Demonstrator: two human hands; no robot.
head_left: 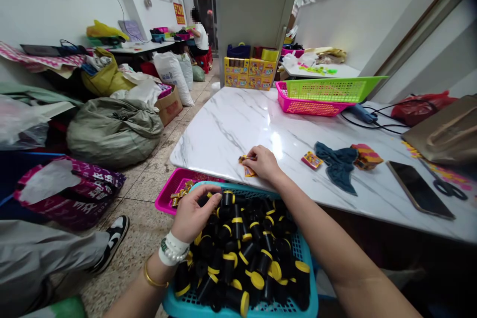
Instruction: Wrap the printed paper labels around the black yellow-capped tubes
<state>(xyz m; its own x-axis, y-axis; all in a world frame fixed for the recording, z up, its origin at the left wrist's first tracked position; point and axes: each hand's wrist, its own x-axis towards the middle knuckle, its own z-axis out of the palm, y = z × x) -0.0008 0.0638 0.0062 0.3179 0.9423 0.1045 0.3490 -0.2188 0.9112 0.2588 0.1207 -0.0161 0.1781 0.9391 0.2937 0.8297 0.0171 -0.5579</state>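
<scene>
My left hand (194, 212) is curled over the left rear of a blue basket (315, 288), its thumb and fingers closed around what looks like a small black canister with a yellow lid, mostly hidden. Many more black canisters (236, 228) with yellow lids fill the basket. On the table edge my right hand (264, 164) pinches a small shiny gold piece (243, 158), just above small orange printed cards (249, 172). Beside my left hand, a pink tray (166, 203) holds several gold pieces (181, 194).
The white marble-patterned table (223, 124) bears a card stack (312, 160), a dark cloth (337, 164), a phone (419, 189), scissors (449, 189) and pink and green baskets (313, 104). Someone's shoe (114, 241) is at left. Another person (201, 37) sits farther back.
</scene>
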